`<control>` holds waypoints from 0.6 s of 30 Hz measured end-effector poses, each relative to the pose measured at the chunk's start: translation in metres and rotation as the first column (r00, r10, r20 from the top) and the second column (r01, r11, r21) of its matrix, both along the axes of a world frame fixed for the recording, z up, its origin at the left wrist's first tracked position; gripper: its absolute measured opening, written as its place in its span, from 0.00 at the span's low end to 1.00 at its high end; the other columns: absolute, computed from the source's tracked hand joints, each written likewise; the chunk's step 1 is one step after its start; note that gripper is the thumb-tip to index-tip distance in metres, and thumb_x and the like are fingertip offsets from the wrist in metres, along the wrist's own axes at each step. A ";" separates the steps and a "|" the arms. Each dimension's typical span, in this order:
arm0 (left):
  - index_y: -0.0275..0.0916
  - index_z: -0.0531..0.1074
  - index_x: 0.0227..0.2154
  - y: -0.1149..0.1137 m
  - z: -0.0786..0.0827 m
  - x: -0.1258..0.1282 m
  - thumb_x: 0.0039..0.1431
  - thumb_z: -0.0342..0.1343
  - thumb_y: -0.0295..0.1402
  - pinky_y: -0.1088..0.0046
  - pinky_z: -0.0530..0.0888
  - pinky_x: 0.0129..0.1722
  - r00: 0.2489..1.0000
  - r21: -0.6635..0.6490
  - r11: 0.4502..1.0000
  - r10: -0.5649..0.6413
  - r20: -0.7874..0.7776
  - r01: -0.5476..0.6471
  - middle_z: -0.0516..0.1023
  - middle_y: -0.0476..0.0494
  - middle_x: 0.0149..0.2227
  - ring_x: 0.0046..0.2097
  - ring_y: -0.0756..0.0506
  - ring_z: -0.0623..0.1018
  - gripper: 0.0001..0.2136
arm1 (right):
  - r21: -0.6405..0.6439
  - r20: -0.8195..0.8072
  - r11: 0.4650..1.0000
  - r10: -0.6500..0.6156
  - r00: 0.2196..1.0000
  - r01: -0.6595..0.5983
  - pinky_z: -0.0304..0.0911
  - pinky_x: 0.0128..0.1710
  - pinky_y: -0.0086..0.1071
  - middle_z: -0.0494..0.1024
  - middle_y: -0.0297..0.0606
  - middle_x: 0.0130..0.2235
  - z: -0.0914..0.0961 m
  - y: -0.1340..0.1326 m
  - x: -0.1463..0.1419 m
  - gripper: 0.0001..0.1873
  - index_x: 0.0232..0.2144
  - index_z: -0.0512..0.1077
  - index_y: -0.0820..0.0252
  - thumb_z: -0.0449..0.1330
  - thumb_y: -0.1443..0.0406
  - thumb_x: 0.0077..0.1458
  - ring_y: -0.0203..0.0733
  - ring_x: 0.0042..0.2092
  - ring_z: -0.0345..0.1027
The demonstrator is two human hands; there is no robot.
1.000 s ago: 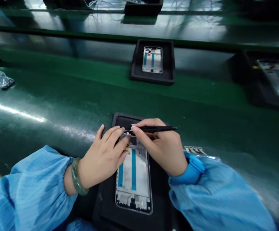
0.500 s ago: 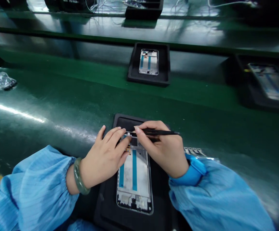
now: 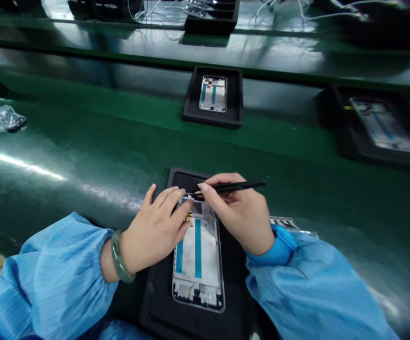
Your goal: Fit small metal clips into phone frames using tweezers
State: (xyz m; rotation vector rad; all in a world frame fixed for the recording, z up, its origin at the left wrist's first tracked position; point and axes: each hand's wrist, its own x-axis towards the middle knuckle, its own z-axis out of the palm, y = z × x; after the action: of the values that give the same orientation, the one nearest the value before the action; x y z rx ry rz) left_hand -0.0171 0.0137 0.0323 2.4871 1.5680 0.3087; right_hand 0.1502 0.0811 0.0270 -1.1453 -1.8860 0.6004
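A phone frame [image 3: 208, 250] with blue strips lies in a black foam tray [image 3: 236, 293] in front of me. My left hand [image 3: 157, 226] rests across its upper left edge, fingers spread, the fingertips touching the frame's top end. Between the thumb and fingers of my right hand [image 3: 243, 212] is a pair of black tweezers [image 3: 242, 186], slanting so that the tips reach the frame's top edge beside my left fingertips. What lies right under those fingertips is hidden.
Farther back, a black tray [image 3: 233, 118] bears another phone frame [image 3: 213, 97]; a third frame [image 3: 385, 125] sits in a blurred tray at right. A clear plastic bag [image 3: 4, 118] lies at left. Small metal parts [image 3: 282, 221] are partly behind my right wrist.
The tweezers' rear end has risen a little and my right hand has shifted slightly upward. My left hand stays on the frame. The background has shifted slightly with the camera.
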 end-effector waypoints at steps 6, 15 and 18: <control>0.37 0.62 0.53 0.000 0.001 0.000 0.65 0.42 0.34 0.46 0.54 0.59 1.000 0.015 1.000 0.006 -0.004 -0.006 0.63 0.39 0.57 0.60 0.41 0.60 0.16 | 0.116 0.094 0.992 -0.058 0.994 0.047 0.69 0.29 0.28 0.75 0.33 0.30 0.003 -0.003 -0.003 0.01 0.31 0.69 0.58 0.59 0.68 0.55 0.36 0.27 0.72; 0.37 0.62 0.54 0.001 0.000 0.001 0.65 0.44 0.34 0.46 0.54 0.59 1.000 0.024 1.000 0.005 0.004 -0.005 0.63 0.38 0.57 0.60 0.40 0.60 0.16 | 0.159 0.150 0.987 0.007 0.989 -0.031 0.69 0.27 0.27 0.76 0.33 0.30 0.007 -0.003 -0.002 0.02 0.30 0.68 0.57 0.58 0.68 0.56 0.36 0.27 0.71; 0.38 0.63 0.54 0.001 0.000 0.000 0.65 0.43 0.34 0.46 0.55 0.59 1.000 0.019 1.000 -0.002 0.000 0.002 0.63 0.39 0.58 0.60 0.41 0.60 0.16 | 0.173 0.145 0.984 0.023 0.989 -0.048 0.69 0.28 0.26 0.76 0.33 0.30 0.008 -0.003 -0.002 0.02 0.31 0.69 0.58 0.58 0.69 0.55 0.34 0.28 0.71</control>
State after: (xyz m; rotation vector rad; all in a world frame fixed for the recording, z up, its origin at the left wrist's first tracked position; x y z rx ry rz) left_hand -0.0166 0.0144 0.0320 2.5026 1.5698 0.3253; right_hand 0.1481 0.0779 0.0354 -1.0647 -2.0404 0.3704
